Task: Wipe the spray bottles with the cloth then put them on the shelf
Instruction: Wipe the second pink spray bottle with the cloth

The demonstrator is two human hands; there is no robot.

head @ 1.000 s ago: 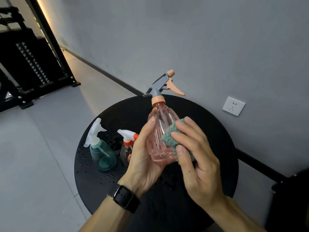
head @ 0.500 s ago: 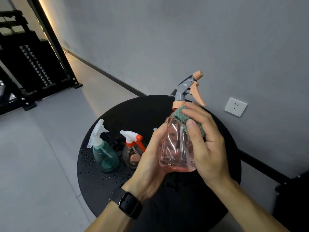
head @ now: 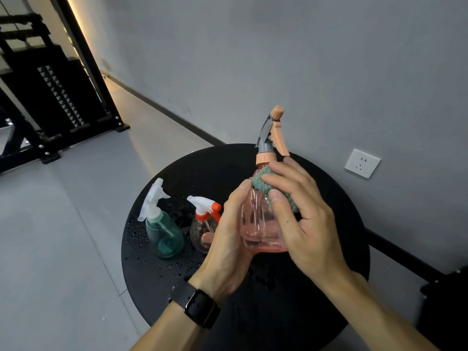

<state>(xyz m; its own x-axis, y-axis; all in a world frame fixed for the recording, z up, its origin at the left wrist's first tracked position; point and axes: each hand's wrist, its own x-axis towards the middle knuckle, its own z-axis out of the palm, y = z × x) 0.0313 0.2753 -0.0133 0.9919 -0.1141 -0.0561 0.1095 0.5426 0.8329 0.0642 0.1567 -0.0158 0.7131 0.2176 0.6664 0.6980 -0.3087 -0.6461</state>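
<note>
My left hand [head: 229, 239] grips a pink translucent spray bottle [head: 255, 224] from its left side and holds it upright above the round black table [head: 329, 198]. Its grey and peach trigger head [head: 272, 134] points up and away. My right hand [head: 301, 214] presses a green cloth [head: 263, 182] against the bottle's shoulder just under the collar. On the table to the left stand a teal bottle [head: 164, 231] with a clear trigger and a small clear bottle [head: 202, 231] with a white and orange trigger.
Water drops speckle the table's left and front parts. A grey wall with a white socket [head: 362, 163] runs behind the table. A black metal rack [head: 50, 102] stands on the grey floor at the far left. A dark object sits at the right edge.
The cloth has slid from the bottle's belly up to its shoulder. The bottle has turned, so its trigger head now points away instead of sideways, and it stands more upright.
</note>
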